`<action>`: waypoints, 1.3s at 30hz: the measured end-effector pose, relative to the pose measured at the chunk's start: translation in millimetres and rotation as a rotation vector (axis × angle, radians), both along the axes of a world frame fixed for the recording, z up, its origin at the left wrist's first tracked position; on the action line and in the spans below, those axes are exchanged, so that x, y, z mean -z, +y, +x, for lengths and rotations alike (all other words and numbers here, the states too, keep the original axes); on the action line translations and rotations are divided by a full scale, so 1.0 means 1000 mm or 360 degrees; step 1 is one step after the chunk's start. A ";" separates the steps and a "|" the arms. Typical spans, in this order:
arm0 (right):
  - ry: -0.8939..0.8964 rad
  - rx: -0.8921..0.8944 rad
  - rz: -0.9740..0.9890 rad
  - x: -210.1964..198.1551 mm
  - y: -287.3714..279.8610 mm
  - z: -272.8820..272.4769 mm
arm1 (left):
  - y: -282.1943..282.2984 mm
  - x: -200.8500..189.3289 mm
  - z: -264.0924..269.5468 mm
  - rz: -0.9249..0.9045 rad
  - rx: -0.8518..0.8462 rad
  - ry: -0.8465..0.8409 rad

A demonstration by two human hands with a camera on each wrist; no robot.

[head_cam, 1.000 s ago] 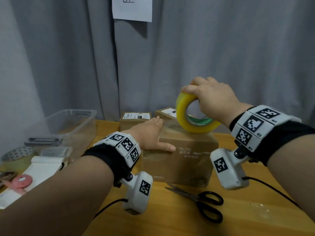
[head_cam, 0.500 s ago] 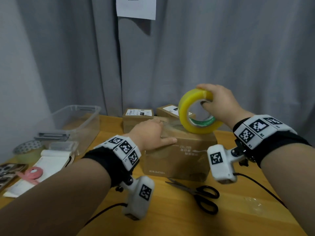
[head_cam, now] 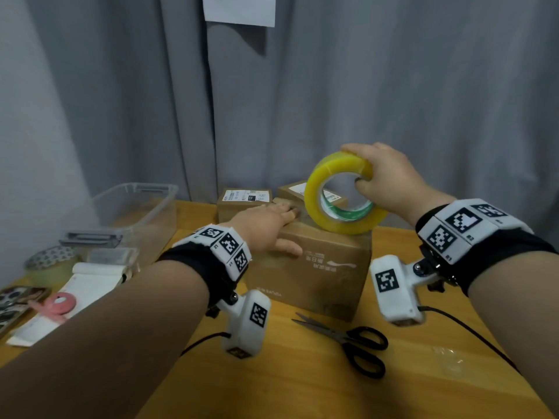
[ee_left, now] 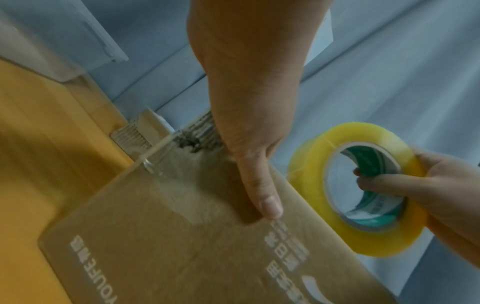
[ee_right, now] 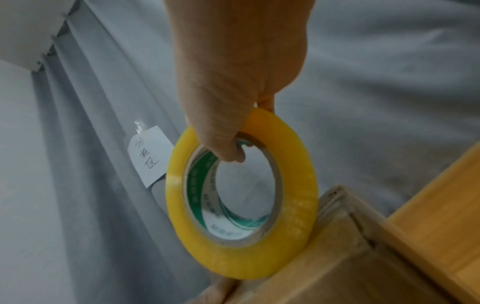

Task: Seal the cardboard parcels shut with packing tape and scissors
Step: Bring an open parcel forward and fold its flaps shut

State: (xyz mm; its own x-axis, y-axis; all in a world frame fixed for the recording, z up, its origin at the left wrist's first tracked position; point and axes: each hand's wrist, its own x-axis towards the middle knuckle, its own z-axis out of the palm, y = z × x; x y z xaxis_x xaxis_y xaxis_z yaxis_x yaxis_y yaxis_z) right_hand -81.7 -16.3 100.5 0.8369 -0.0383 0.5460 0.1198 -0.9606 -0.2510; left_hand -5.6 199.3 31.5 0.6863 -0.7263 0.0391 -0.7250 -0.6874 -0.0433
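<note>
Two hands are occupied at a cardboard box (head_cam: 314,267) on the tabletop (head_cam: 332,388).
The left hand (head_cam: 266,228) is laid flat on the lid, fingers straight; a yellow tape roll (head_cam: 338,195), pinched by the right hand (head_cam: 384,176), is stood on the box's top edge; scissors (head_cam: 348,340) are left just before the box.

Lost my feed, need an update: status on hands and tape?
Left hand flat on parcel. Right hand grips tape roll at parcel's edge. Scissors untouched; nothing obstructing.
</note>
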 end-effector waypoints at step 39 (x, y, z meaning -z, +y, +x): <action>0.0387 0.0370 -0.0782 -0.010 -0.026 -0.040 | -0.049 -0.006 -0.022 0.0223 -0.0227 0.0077</action>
State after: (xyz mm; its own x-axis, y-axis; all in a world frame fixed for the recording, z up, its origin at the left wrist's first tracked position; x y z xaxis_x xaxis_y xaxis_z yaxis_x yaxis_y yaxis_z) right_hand -121.2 -42.2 110.3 0.9402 -0.0270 0.3396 -0.1129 -0.9652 0.2359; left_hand -27.5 150.7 37.3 0.7811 -0.6177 -0.0914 -0.6244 -0.7728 -0.1132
